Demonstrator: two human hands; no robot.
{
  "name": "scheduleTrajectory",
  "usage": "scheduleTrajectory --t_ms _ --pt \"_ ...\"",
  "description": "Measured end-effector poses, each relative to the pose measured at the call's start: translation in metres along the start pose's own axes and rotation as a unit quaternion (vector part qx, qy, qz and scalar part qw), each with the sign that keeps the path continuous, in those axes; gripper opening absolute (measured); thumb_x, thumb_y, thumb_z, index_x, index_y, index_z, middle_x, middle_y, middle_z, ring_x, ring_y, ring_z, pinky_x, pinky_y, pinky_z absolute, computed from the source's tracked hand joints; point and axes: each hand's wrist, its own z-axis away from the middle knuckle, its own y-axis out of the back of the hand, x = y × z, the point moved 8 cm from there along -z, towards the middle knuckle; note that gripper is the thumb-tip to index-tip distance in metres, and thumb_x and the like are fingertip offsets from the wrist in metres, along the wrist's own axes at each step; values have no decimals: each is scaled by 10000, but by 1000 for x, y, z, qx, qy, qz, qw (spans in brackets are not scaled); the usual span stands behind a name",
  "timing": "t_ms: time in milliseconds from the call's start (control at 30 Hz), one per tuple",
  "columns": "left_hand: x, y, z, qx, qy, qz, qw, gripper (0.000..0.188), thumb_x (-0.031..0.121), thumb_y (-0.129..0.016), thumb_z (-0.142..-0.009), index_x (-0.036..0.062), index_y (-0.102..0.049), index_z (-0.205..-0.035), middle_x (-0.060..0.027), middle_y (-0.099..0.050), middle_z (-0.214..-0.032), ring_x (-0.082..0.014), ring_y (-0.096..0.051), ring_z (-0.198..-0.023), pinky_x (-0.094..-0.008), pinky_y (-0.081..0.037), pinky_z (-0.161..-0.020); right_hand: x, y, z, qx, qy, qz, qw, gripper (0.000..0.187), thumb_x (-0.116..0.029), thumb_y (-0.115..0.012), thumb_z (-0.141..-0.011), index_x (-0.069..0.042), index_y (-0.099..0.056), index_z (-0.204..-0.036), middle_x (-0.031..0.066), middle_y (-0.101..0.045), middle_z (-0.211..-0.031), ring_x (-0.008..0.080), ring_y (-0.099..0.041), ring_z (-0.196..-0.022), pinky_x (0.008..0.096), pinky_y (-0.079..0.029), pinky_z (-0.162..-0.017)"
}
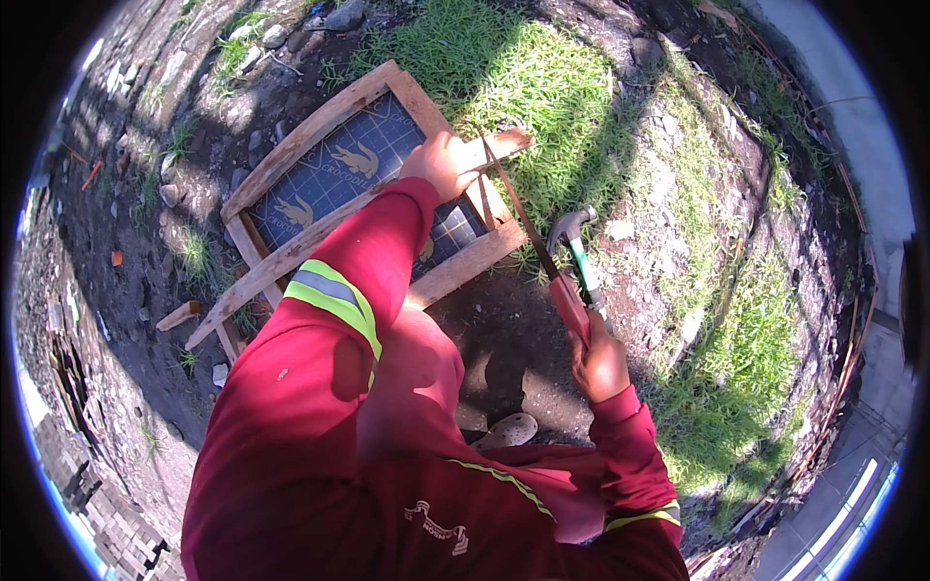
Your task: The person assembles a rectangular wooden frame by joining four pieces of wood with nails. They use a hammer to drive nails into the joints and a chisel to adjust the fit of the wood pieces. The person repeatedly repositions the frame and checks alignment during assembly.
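My left hand is closed around a long wooden strip, which lies slantwise over a wooden frame. A blue sheet with a pale grid and gold crocodile figures lies inside the frame. My right hand grips the red handle of a handsaw. Its narrow dark blade reaches up to the strip's far right end, just beyond my left hand. Whether the teeth have cut into the wood I cannot tell. A claw hammer with a green and white handle is beside the saw, its lower end close to my right hand.
Bright grass grows behind and right of the frame. Stones and dark soil lie at the back left. A short wood offcut is near the strip's left end. Grey paving blocks are at the lower left, a pale wall at the right.
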Motion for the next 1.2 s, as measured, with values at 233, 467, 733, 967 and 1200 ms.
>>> scheduleTrajectory --t_ms 233,467,733,967,1200 --pt "4 -3 -1 21 -64 -31 997 266 351 -633 -826 146 -652 -995 -54 -613 -931 -288 -561 -917 -425 -522 -773 -51 -57 -151 56 43 29 997 245 -206 -579 -907 -51 -491 -1074 284 -635 -799 488 -616 -765 553 -493 -653" --pt "-14 -7 0 -14 72 23 997 337 378 -662 -813 112 -636 -1018 -79 -606 -961 -302 -583 -970 -432 -520 -807 -45 -4 -44 -14 -38 14 999 244 -199 -579 -906 -72 -490 -1095 262 -635 -769 480 -620 -735 563 -488 -634" --pt "9 19 1 -7 -17 -8 1000 351 377 -676 -801 119 -640 -1037 -90 -606 -966 -303 -589 -947 -427 -523 -811 -55 -51 -145 36 -9 36 999 216 -215 -559 -918 -67 -496 -1063 263 -636 -779 493 -611 -732 572 -486 -643" --pt "7 8 -1 -1 -32 -19 999 306 350 -662 -811 124 -653 -1017 -77 -615 -943 -300 -579 -941 -427 -526 -794 -50 9 -37 -3 -18 34 999 247 -217 -566 -913 -81 -501 -1108 267 -642 -803 471 -626 -757 550 -498 -655" --pt "4 13 3 20 -5 10 1000 323 354 -674 -803 79 -643 -970 -89 -610 -928 -305 -588 -933 -435 -524 -795 -50 -58 -157 34 -2 60 998 211 -215 -568 -914 -62 -492 -1038 271 -634 -772 484 -620 -754 565 -488 -651"
